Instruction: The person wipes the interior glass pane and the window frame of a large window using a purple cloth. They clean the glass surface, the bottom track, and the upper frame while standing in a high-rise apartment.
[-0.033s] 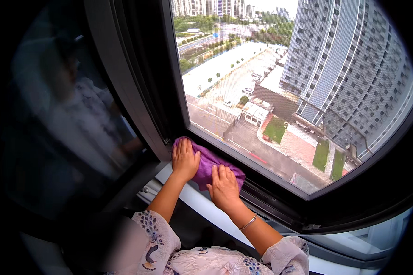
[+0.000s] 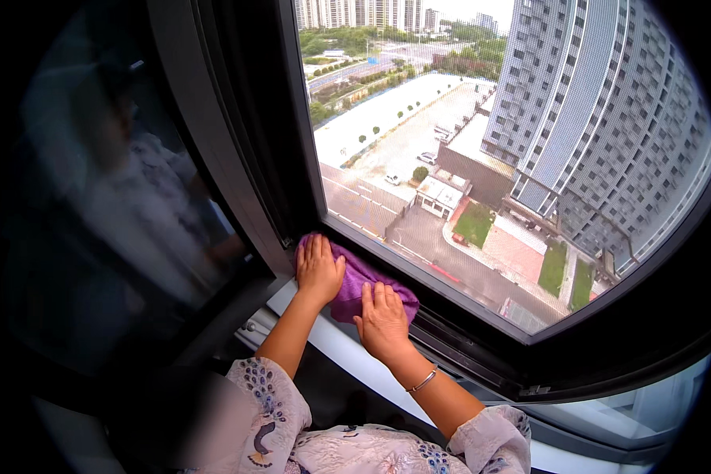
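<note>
A purple cloth [image 2: 354,275] lies bunched along the lower left corner of a dark window frame [image 2: 458,341]. My left hand [image 2: 319,275] presses on the cloth's left part, palm down, its fingers stretched toward the corner. Lower and to the right, my right hand [image 2: 383,317] rests on the cloth's other end with straight fingers and the thumb held apart. A bracelet [image 2: 423,379] circles my right wrist. Whatever surface lies under the cloth is hidden.
An opened dark-framed glass sash [image 2: 126,205] stands at the left, with a reflection in it. Beyond the mesh-like pane [image 2: 419,182] are buildings and roads far below. A white ledge [image 2: 359,365] runs under my forearms.
My right hand and the cloth's right end have shifted slightly left. The cloth's folds look a little different. My left hand has barely moved.
</note>
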`<state>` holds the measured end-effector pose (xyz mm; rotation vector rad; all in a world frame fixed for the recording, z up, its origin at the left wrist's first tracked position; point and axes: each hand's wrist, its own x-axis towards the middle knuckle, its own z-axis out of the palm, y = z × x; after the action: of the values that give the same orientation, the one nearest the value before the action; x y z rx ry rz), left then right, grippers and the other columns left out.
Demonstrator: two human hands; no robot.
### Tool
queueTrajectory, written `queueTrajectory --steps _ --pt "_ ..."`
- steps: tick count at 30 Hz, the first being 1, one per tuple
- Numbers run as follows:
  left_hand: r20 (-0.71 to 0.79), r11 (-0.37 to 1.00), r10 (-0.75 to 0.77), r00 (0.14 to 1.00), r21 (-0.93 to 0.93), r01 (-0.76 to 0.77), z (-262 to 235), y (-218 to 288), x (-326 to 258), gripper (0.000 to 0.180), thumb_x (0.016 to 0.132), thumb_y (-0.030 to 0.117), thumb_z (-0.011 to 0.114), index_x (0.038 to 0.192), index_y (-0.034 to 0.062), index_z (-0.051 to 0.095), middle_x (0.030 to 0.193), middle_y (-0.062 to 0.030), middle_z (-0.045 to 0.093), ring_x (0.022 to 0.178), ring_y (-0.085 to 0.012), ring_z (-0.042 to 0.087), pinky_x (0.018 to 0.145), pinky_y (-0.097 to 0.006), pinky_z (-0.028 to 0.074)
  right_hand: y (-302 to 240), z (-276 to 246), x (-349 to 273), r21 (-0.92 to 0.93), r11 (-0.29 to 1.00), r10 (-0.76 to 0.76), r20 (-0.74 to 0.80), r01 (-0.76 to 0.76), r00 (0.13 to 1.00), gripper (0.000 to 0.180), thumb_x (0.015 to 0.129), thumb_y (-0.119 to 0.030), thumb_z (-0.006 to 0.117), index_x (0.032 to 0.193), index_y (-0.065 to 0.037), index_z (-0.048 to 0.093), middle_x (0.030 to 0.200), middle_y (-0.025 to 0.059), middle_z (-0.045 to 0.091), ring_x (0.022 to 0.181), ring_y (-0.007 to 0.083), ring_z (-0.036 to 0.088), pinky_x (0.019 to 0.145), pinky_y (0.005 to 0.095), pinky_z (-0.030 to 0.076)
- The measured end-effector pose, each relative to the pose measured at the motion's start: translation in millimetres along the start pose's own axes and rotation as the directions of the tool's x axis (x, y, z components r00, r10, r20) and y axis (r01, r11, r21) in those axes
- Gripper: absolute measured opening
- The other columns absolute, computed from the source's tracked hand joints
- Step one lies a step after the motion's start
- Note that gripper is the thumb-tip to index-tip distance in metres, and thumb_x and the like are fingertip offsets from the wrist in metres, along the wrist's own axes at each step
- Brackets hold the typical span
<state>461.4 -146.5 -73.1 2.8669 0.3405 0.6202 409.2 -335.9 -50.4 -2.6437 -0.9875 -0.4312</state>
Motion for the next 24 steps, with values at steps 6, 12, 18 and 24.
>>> queueTrajectory --steps 6,12,18,24 --pt "-0.012 0.998 -0.06 0.998 -0.019 0.059 4.3 17.0 -24.0 0.071 0.091 0.035 0.059 0.14 -0.0108 0.038 0.148 -0.0266 0.038 0.14 -0.039 0.033 0.119 -0.048 0.02 38.3 -3.3 -21.7 0.023 0.993 -0.116 -0.048 0.118 0.992 0.051 0.086 -0.012 0.055 0.134 0.004 0.051 0.134 0.0184 0.052 0.124 0.0297 0.048 0.106 0.0377 0.038" --pt "0.157 0.998 -0.052 0.986 0.039 0.046 -20.5 57.9 -44.2 0.073 0.091 0.036 0.059 0.14 -0.0131 0.037 0.148 -0.0314 0.036 0.14 -0.043 0.032 0.119 -0.049 0.02 45.5 -36.8 -56.8 0.099 0.993 -0.067 0.024 0.065 0.997 0.057 0.083 -0.02 0.064 0.133 0.006 0.051 0.136 0.0212 0.049 0.126 0.0335 0.047 0.11 0.0418 0.035" --pt "0.109 0.995 -0.071 0.991 0.075 0.063 -9.1 36.3 -20.5 0.071 0.09 0.034 0.061 0.138 -0.0119 0.038 0.146 -0.0311 0.038 0.139 -0.0431 0.035 0.118 -0.047 0.023 29.4 -2.4 -32.5 0.011 0.996 -0.093 0.032 0.092 0.995 0.076 0.081 -0.028 0.071 0.142 0.007 0.041 0.147 0.0248 0.04 0.136 0.0376 0.038 0.116 0.0443 0.028" --pt "0.118 0.98 -0.195 0.974 0.055 0.19 -1.2 9.9 16.7 0.066 0.091 0.029 0.053 0.139 -0.0128 0.036 0.147 -0.0317 0.037 0.14 -0.043 0.032 0.119 -0.048 0.022 11.3 31.5 3.8 0.07 0.991 -0.118 0.077 0.113 0.99 0.075 0.084 -0.022 0.067 0.144 0.01 0.034 0.15 0.0278 0.034 0.141 0.0416 0.032 0.114 0.0387 0.033"
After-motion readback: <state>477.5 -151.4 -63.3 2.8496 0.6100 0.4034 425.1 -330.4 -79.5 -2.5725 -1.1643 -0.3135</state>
